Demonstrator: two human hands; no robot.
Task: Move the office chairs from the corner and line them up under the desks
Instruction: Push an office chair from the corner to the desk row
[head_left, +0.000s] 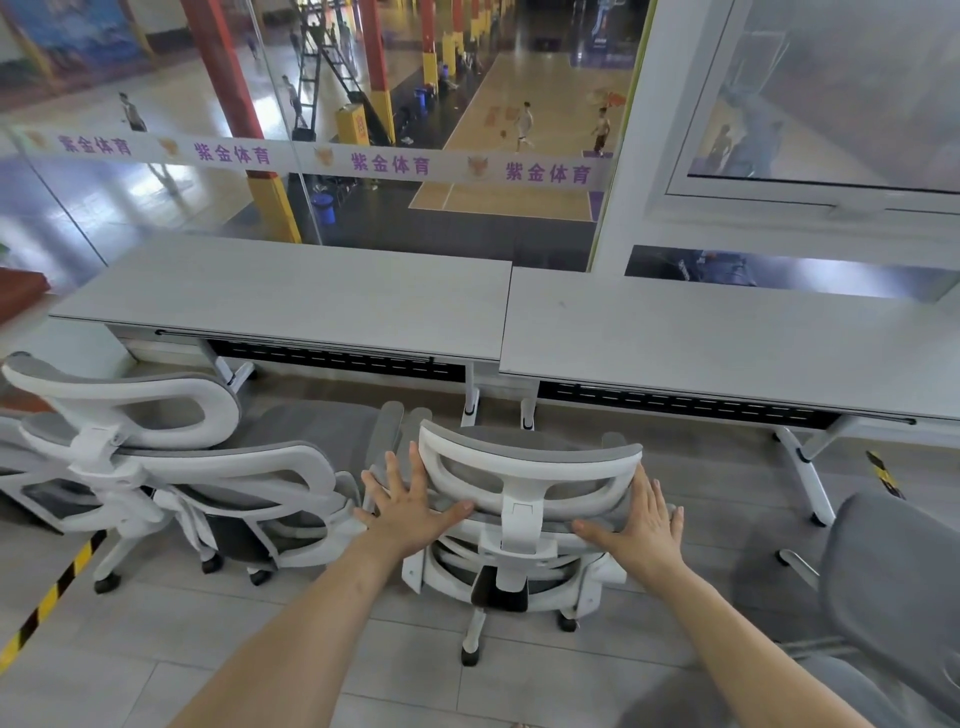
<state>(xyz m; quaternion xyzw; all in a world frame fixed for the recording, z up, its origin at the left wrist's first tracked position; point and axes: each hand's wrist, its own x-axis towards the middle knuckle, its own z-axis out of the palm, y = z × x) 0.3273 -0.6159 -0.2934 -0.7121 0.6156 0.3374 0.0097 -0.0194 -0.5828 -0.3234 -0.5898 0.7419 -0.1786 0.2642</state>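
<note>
1. While both bare arms reach forward, the left grip lies flat against the left side of the middle chair. Its fingers are spread and straight, and its thumb points along the back's top edge below the headrest. It closes round nothing.
2. The right grip presses the chair's right side in the same way, with straight fingers lying together and the thumb stretched inward. It too is wide open and clasps nothing.
3. The middle chair, white-framed with grey mesh, stands upright on its castors on the tiled floor. Its back is toward the camera, and it faces the seam where the left tabletop meets the right tabletop. It sits near their front edges; how far its seat reaches under them is hidden.
4. The left chair, of the same make, stands just beside it in front of the left tabletop, with an armrest close to the left grip.
5. The right chair shows as a grey back at the lower right, apart from the middle one.
6. Yellow-and-black hazard tape runs across the floor at the far left.
7. Both tabletops stand against a glass wall overlooking a sports court.
</note>
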